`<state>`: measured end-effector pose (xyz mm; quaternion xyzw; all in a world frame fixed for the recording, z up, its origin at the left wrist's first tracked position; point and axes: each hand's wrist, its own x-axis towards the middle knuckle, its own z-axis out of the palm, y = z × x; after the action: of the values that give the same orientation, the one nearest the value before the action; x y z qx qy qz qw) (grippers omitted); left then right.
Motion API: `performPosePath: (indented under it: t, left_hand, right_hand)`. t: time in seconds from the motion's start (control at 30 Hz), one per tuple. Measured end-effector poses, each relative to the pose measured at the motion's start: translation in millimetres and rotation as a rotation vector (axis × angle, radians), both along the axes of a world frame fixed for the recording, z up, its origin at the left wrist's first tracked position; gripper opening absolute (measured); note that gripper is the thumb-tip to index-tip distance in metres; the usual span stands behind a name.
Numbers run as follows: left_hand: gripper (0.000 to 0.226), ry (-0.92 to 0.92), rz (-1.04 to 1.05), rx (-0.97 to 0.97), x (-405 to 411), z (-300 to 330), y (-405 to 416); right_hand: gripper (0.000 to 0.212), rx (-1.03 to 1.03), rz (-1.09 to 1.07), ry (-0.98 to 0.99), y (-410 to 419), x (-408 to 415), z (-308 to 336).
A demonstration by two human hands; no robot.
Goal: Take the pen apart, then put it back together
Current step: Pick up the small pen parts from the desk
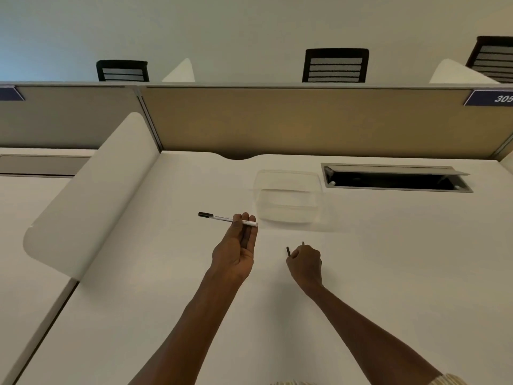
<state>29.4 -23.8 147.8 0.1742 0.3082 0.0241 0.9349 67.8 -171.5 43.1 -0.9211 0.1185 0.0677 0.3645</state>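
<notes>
A dark blue sign (492, 98) at the right edge of the frame, on the top of the tan wall, shows white numbers "30", then one cut off. The pen (224, 218) has tiny print, too small to read.

You're sitting in an office, pretty clearly an open-plan one with cubicles. You've got a white desk (361, 273) with a tan fabric partition (291, 120) along the far edge and a curved white side divider (91, 195) on the left. There's a cable hatch (397, 177) with its flap up, sunk into the desk far right, and a blue number tag (491, 98) on the partition's far right corner. Past the partition you can see black mesh-back chairs (336, 65) at more desks.
</notes>
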Motion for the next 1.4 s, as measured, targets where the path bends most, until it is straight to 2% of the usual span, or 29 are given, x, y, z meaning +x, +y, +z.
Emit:
performPosePath:
  t: [0.67, 0.87, 1.1, 1.2, 1.3, 1.4]
  left_hand:
    - [0.016, 0.010, -0.022, -0.013, -0.4, -5.0, 1.1]
    - [0.018, -0.005, -0.033, -0.018, -1.4, 1.6, -5.3]
    - [0.030, -0.011, -0.060, -0.003, -5.9, 10.2, -11.5]
    - [0.033, -0.007, -0.076, -0.002, -7.7, 11.0, -12.1]
    - [0.031, 0.001, -0.113, 0.009, -8.7, 11.7, -14.6]
    - [0.025, 0.002, -0.179, 0.028, -10.5, 15.0, -19.7]
  right_hand:
    - [0.025, -0.052, 0.043, 0.027, 3.2, 7.7, 0.3]
    - [0.012, 0.083, -0.036, 0.005, -12.1, 19.3, 22.7]
    - [0.019, 0.130, -0.060, -0.044, -36.4, 31.1, 33.8]
    - [0.016, 0.316, -0.022, -0.056, -40.2, 32.4, 38.3]
    - [0.009, 0.551, 0.074, 0.013, -36.5, 34.5, 51.0]
    - [0.020, 0.739, 0.209, 0.149, -26.9, 36.9, 68.3]
